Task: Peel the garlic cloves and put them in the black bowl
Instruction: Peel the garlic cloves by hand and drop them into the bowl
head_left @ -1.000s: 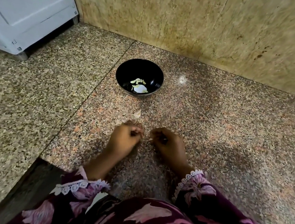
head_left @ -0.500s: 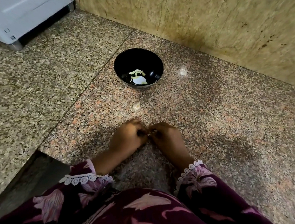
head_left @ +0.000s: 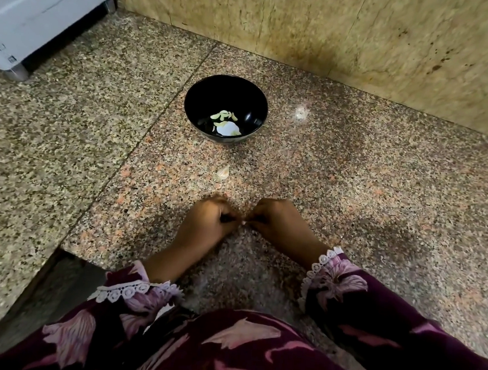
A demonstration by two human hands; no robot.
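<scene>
Head view looks down at my two hands, low over the stone floor (head_left: 383, 197); my left hand (head_left: 206, 226) and my right hand (head_left: 277, 223) are nearly touching, fingers curled in; between them I pinch a tiny pale bit, a clove (head_left: 244, 222), with the tips of both hands; it is so small that I cannot tell if its skin is on or off.

I use the bowl (head_left: 203, 98) as my mark; it is black and sits on the floor, well past my hands, toward the wall (head_left: 338, 39); inside it lie a few pale peeled cloves (head_left: 224, 114) and one white flat scrap (head_left: 227, 128) just on my side of them; another clove (head_left: 223, 172) lies on the floor between the bowl and my hands, nearer the bowl, with its papery skin on; a small shiny spot (head_left: 300, 114) is on the floor just right of the bowl; a white appliance (head_left: 31, 9) stands far to the bowl's left, by the wall.

My sleeves (head_left: 340, 281) are dark purple with pink flowers and white lace cuffs; they are on my side of the bowl, behind my hands.
</scene>
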